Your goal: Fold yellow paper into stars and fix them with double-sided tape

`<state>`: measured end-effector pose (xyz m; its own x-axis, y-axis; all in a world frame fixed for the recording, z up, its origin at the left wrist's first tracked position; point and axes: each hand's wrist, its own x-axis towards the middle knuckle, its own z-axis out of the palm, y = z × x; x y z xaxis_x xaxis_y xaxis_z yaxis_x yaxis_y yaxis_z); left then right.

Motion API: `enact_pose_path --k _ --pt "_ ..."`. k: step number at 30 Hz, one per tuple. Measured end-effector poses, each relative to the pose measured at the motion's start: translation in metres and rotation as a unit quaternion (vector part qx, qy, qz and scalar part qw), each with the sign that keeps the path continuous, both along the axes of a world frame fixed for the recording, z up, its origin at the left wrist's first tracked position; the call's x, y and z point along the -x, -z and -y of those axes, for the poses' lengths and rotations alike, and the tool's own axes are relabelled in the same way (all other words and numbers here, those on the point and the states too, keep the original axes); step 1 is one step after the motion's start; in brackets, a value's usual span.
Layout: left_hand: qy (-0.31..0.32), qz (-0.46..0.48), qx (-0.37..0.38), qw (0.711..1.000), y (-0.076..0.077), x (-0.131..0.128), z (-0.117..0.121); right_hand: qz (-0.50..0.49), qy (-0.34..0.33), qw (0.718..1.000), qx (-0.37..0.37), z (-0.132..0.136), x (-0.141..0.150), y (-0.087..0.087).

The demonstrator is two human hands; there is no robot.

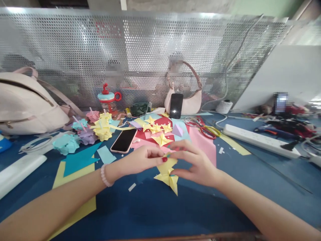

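Between my hands is a yellow folded paper piece (168, 179) with pointed, star-like tips, held above the blue table. My left hand (147, 159) pinches its upper edge between thumb and fingers. From the right, my right hand (194, 160) grips the same paper, thumb near its middle and fingertips meeting the left ones at the top. Just beyond my fingers, several yellow paper stars (161, 139) lie on red and pink sheets. A purple folded paper (177, 131) stands beside them.
A phone (124, 140) lies left of the stars; another phone (176, 105) leans on a handbag (192, 102). Scissors (209, 131) and a white power strip (260, 140) are at right. Paper flowers (66, 144), a cup (107, 98) and a backpack (30, 103) stand at left.
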<state>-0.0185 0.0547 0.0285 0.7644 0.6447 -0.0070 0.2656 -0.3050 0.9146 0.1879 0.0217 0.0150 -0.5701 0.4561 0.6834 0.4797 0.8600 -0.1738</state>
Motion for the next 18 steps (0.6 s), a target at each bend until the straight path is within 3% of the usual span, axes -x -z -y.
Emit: enact_pose_path --k 3,7,18 --pt "-0.003 -0.035 -0.096 0.995 -0.0036 0.0004 0.0005 -0.021 -0.050 0.995 0.085 -0.0030 0.0000 -0.0001" --pt "-0.003 -0.068 -0.140 0.988 -0.0070 0.0003 0.0029 -0.022 -0.052 0.993 0.107 -0.0029 0.0007 -0.0001" --pt "-0.011 -0.057 -0.092 0.994 -0.0058 -0.0007 0.0077 -0.019 -0.030 0.992 0.122 -0.0002 0.0030 -0.0043"
